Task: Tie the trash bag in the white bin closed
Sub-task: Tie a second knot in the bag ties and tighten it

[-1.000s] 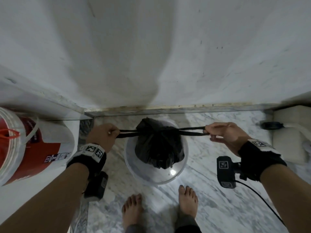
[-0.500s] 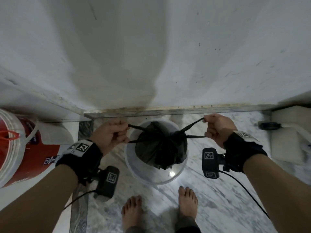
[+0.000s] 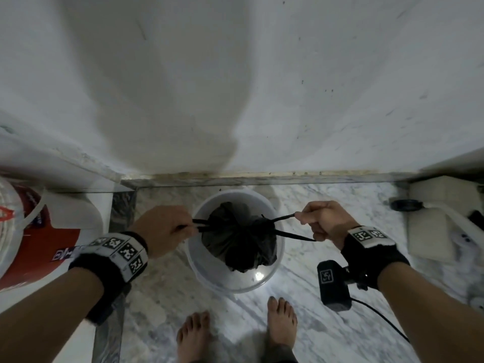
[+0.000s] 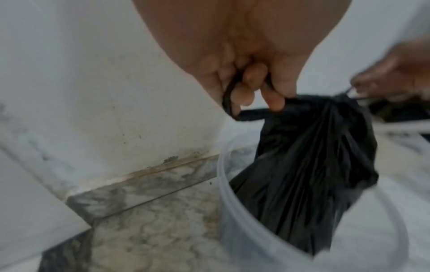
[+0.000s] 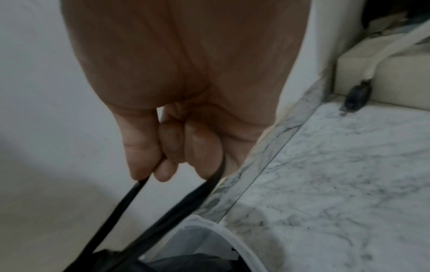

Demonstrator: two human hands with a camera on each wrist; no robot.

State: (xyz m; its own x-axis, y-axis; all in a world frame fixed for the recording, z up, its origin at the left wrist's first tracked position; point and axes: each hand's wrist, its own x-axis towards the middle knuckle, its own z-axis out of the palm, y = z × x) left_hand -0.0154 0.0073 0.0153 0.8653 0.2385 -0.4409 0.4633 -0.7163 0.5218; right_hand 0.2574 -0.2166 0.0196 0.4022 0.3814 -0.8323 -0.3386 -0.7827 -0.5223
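A black trash bag [image 3: 241, 239] [image 4: 311, 165] with its neck gathered sits inside the round white bin [image 3: 199, 263] [image 4: 246, 239] [image 5: 223, 237] on the marble floor. My left hand [image 3: 167, 229] [image 4: 251, 88] grips the bag's left drawstring loop [image 3: 200, 225] [image 4: 229, 103], fingers curled through it, at the bin's left rim. My right hand [image 3: 322, 221] [image 5: 177, 147] grips the right drawstring loop [image 3: 288, 226] [image 5: 130, 202], held out to the right of the bin. The loop's two strands slant down to the bag.
A white wall [image 3: 235, 87] runs just behind the bin. A red and white bucket [image 3: 23, 231] stands on a ledge at the left. A cream block [image 3: 429, 231] with a black disc [image 3: 403, 205] lies at the right. My bare feet [image 3: 235, 334] are in front of the bin.
Both hands came inward from a wide horizontal pull, then shifted again; the left is now close to the bag's neck, and the right strands slant apart instead of running straight.
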